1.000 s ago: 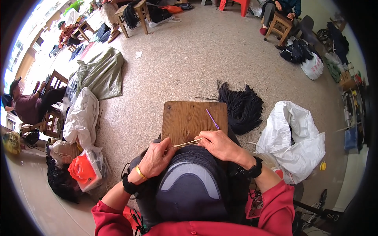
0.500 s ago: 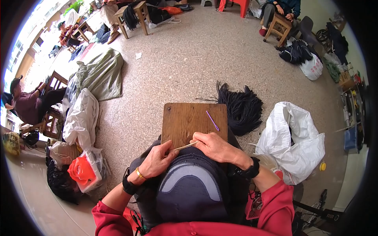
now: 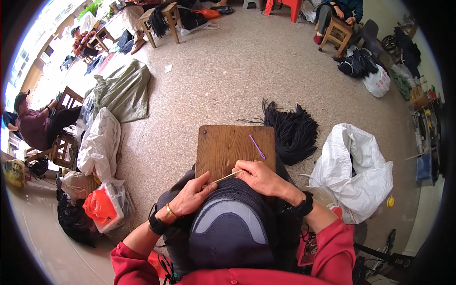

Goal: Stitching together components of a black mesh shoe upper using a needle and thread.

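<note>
Between my two hands runs a thin, tan, stick-like strip (image 3: 228, 176), slanting up to the right. My left hand (image 3: 189, 194) pinches its lower end. Its upper end is in the closed fingers of my right hand (image 3: 259, 177). Just below the strip, a dark mesh-like fabric piece (image 3: 232, 191) lies over my lap, above a dark blue panel with a grey arch (image 3: 230, 205). Both hands rest close to the near edge of a wooden stool top (image 3: 223, 149). On that wood lies a slim purple plastic needle (image 3: 257, 146), untouched.
Beyond the stool's right corner sits a bundle of black strands (image 3: 292, 135). A white sack (image 3: 370, 166) stands at the right. Left are a white bag (image 3: 100, 145), a green sack (image 3: 126, 92) and a red plastic bag (image 3: 98, 204). Other people sit farther off.
The strip tilts a little more steeply between my hands, and slightly more of it shows. My grip is otherwise the same; the whole view has shifted slightly.
</note>
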The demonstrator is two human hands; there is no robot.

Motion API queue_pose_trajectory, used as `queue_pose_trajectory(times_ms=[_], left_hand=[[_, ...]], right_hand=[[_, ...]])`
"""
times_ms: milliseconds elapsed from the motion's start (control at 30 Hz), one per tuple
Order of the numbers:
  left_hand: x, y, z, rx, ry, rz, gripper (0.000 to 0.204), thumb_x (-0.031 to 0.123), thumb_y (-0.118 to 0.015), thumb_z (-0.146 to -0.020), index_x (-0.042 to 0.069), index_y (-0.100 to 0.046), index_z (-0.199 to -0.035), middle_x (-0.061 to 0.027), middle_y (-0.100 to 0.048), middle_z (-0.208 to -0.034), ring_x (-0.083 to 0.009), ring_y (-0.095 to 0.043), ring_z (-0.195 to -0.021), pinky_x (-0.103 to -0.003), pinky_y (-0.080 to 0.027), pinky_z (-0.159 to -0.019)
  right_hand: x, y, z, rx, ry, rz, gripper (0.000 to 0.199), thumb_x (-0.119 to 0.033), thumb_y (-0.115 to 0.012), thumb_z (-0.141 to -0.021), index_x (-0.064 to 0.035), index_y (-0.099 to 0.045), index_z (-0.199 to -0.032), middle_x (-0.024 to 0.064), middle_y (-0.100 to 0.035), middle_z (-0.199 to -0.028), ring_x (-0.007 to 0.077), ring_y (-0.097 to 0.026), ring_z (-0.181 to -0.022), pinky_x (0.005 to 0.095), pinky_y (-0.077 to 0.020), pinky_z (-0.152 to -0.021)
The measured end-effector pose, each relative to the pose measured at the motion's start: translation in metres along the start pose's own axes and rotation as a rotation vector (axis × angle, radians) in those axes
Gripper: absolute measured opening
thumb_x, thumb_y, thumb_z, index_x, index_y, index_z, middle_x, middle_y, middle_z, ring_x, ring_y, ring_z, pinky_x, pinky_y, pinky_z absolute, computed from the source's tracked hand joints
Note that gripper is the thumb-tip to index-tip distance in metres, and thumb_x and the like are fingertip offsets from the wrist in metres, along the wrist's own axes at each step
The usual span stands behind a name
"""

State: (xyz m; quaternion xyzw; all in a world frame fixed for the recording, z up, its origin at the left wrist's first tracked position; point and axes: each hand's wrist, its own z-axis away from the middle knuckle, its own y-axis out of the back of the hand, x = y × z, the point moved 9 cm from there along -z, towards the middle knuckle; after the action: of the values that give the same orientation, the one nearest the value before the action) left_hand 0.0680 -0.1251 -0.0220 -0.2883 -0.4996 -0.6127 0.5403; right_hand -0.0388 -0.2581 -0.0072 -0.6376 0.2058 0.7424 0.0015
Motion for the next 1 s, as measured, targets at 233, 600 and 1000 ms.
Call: queue_pose_trajectory(times_ms=[233,600,1000], left_hand=[[0.001,0.001,0.002,-0.007,0.006,0.016,0.027,0.026,-0.056,-0.105,0.002,-0.052,-0.095,-0.0029,-0.046,-0.072,-0.0103,-0.043,-0.069,-0.031,-0.039,-0.061],[0.009,-0.003,0.008,-0.051,0.11,0.19,0.053,0.043,-0.088,-0.079,0.01,-0.047,-0.09,0.0054,-0.045,-0.071,-0.0044,-0.041,-0.066,-0.025,-0.035,-0.055],[0.029,0.009,0.012,0.072,0.025,-0.166,0.06,0.047,-0.089,-0.074,0.005,-0.047,-0.073,-0.0037,-0.045,-0.061,-0.0112,-0.042,-0.059,-0.033,-0.037,-0.051]], right_hand=[[0.025,0.003,0.009,0.019,-0.046,0.004,0.041,-0.032,-0.054,-0.105,0.0032,-0.059,-0.086,0.0184,-0.055,-0.066,0.0225,-0.052,-0.059,0.0406,-0.0431,-0.06],[0.036,0.001,0.016,-0.131,-0.321,0.135,0.067,-0.057,-0.045,-0.104,0.0059,-0.068,-0.095,0.0149,-0.059,-0.066,0.0147,-0.054,-0.067,0.0368,-0.0466,-0.065],[-0.004,0.014,0.024,0.008,-0.165,0.142,0.075,-0.063,-0.05,-0.1,0.0034,-0.052,-0.064,0.018,-0.05,-0.054,0.0187,-0.047,-0.051,0.041,-0.041,-0.053]])
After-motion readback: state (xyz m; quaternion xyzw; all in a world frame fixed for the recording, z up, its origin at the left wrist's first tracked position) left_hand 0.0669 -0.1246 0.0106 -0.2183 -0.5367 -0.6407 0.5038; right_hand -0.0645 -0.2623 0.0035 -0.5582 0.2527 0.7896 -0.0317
